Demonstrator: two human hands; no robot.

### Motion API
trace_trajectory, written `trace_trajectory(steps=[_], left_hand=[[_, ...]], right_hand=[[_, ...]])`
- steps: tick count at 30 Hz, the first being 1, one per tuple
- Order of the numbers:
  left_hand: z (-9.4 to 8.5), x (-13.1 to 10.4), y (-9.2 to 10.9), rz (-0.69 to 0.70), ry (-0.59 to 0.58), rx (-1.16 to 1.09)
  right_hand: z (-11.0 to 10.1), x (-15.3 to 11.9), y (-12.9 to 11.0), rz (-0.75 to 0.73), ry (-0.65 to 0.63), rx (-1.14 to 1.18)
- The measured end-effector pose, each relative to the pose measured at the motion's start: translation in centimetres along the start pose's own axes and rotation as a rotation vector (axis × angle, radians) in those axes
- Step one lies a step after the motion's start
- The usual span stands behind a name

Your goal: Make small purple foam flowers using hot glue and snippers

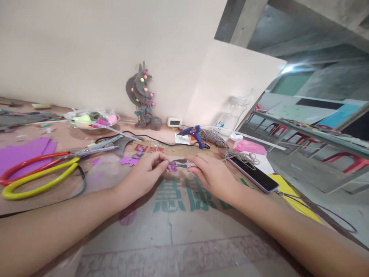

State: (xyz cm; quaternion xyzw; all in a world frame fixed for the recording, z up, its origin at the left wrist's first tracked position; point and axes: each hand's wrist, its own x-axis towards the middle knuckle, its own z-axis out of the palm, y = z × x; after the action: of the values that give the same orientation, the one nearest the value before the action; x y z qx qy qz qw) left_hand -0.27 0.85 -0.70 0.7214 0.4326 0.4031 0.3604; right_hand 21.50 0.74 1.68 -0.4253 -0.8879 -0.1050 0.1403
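Observation:
My left hand (152, 169) pinches a small purple cut-out piece (172, 166) between thumb and fingertips. Close to it on the right, my right hand (209, 173) grips a small metal tool (181, 164), whose tip touches or overlaps the purple piece. Whether the tool is scissors or tweezers is hard to tell. More purple cut-outs (129, 161) lie just behind my left hand. Both hands are above a printed cardboard sheet (173, 234) on the table.
Red and yellow handled scissors (43, 173) and purple sheets (25, 156) lie left. Behind stand a bowl (96, 120), a grey moon decoration (141, 92) and a clock (174, 122). A blue glue gun (196, 135), bottle (230, 115) and phone (255, 175) are right.

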Motion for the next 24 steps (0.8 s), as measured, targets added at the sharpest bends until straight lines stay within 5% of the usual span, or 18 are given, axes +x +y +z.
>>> trace_trajectory(steps=[24], left_hand=[[0.19,-0.02,-0.35,0.055,-0.032,0.012]], right_hand=[[0.24,0.14,0.11,-0.079,-0.007,-0.020]])
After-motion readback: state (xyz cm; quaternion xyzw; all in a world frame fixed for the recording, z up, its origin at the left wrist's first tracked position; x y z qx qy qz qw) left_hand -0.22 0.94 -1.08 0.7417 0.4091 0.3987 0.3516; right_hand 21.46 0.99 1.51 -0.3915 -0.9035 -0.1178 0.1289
